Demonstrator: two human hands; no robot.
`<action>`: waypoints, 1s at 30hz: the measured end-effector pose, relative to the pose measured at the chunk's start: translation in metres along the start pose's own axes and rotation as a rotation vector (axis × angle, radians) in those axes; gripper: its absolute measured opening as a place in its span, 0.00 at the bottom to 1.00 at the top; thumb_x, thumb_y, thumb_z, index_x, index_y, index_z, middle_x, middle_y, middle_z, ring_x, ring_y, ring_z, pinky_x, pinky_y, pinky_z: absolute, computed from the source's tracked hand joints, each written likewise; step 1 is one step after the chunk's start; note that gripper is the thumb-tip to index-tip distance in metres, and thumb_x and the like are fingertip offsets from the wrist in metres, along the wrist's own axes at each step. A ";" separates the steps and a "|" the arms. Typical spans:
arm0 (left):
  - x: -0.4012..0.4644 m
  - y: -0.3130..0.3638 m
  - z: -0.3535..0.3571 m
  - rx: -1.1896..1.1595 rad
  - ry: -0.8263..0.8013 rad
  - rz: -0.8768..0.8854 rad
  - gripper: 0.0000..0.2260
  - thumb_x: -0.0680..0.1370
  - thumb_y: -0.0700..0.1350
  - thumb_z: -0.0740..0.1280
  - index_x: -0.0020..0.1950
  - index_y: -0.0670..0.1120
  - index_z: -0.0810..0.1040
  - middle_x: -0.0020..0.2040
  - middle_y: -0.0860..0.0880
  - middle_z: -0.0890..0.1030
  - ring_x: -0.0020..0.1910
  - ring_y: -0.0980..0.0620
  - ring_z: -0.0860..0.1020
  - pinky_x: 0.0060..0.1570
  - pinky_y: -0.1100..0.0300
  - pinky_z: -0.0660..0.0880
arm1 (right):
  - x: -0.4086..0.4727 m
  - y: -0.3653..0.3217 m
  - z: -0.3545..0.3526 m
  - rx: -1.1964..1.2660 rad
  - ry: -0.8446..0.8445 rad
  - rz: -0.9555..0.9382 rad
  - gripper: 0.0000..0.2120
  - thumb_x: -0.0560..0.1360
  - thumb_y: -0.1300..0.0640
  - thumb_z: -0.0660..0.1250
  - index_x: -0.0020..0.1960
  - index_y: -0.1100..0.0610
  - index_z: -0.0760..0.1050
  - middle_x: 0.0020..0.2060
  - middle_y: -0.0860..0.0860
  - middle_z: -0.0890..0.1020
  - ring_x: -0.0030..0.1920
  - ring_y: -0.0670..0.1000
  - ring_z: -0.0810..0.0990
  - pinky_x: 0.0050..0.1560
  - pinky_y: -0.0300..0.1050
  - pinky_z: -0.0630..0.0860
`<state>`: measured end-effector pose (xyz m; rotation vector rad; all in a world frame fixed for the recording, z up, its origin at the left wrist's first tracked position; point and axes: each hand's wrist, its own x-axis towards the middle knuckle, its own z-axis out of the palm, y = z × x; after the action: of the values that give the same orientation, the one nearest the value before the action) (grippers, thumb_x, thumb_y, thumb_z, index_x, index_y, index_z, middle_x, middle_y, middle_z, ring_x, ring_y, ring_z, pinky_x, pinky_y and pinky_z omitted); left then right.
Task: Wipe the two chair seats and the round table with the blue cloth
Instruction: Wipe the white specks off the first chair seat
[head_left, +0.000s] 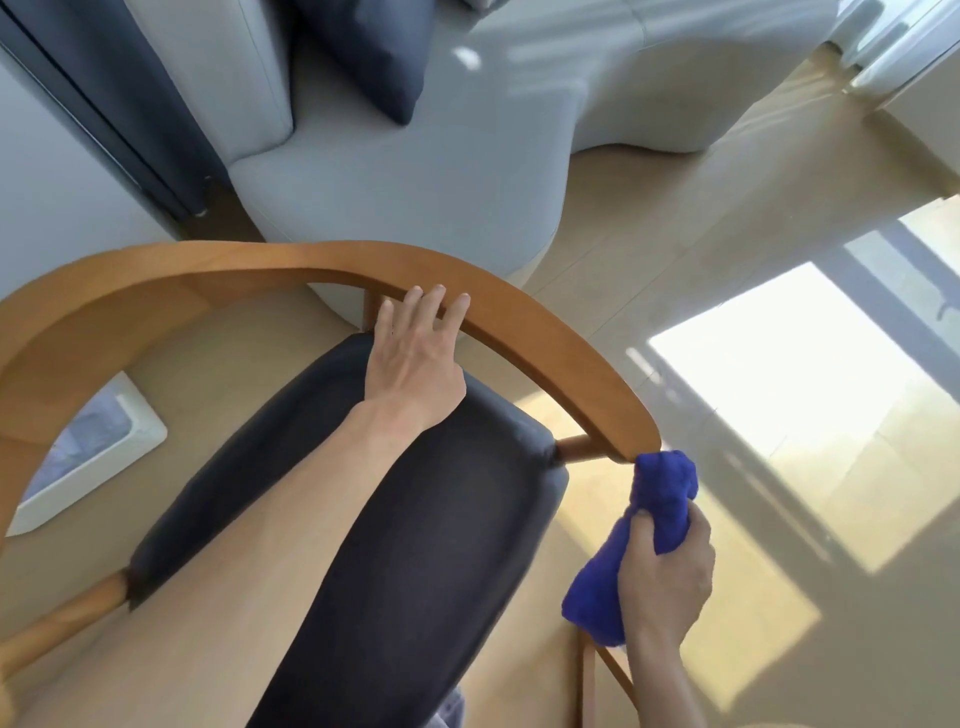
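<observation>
A wooden chair with a curved backrest rail (545, 338) and a dark padded seat (395, 545) fills the lower middle of the head view. My left hand (415, 358) reaches across the seat, its fingers lying fairly straight over the inner edge of the rail. My right hand (667, 571) grips a bunched blue cloth (660, 491) just beside and below the right end of the rail, off the seat's right edge. My left forearm covers part of the seat. No round table or second chair is visible.
A pale grey sofa (415, 171) with a dark cushion (374, 52) stands just behind the chair. A white tray-like object (135, 436) lies on the floor at left. Sunlit wooden floor (779, 415) spreads to the right. A thin wooden frame (602, 670) shows below my right hand.
</observation>
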<state>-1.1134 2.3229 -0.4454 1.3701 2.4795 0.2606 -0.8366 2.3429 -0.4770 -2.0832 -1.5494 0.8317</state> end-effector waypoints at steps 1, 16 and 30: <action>0.001 0.003 0.003 -0.001 0.005 0.016 0.31 0.78 0.39 0.59 0.79 0.49 0.52 0.79 0.45 0.53 0.78 0.45 0.48 0.76 0.46 0.44 | -0.011 0.011 0.006 -0.010 -0.017 0.042 0.15 0.76 0.55 0.63 0.63 0.48 0.69 0.52 0.51 0.76 0.50 0.53 0.75 0.51 0.49 0.70; 0.007 0.010 0.035 -0.082 0.211 0.052 0.24 0.74 0.33 0.62 0.71 0.43 0.70 0.74 0.40 0.65 0.76 0.40 0.58 0.75 0.44 0.51 | -0.014 0.049 0.167 -0.397 -0.136 -0.227 0.19 0.81 0.52 0.57 0.70 0.53 0.61 0.65 0.59 0.69 0.60 0.60 0.71 0.59 0.58 0.72; 0.005 0.011 0.053 -0.165 0.320 0.049 0.23 0.72 0.31 0.60 0.67 0.39 0.72 0.71 0.36 0.68 0.74 0.35 0.61 0.69 0.45 0.64 | 0.001 0.026 0.190 -0.499 -0.040 -0.305 0.16 0.78 0.56 0.64 0.63 0.61 0.73 0.54 0.62 0.76 0.52 0.65 0.75 0.49 0.58 0.74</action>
<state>-1.0892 2.3344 -0.4924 1.4145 2.6031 0.7299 -0.9467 2.3315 -0.6335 -2.0647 -2.2037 0.4050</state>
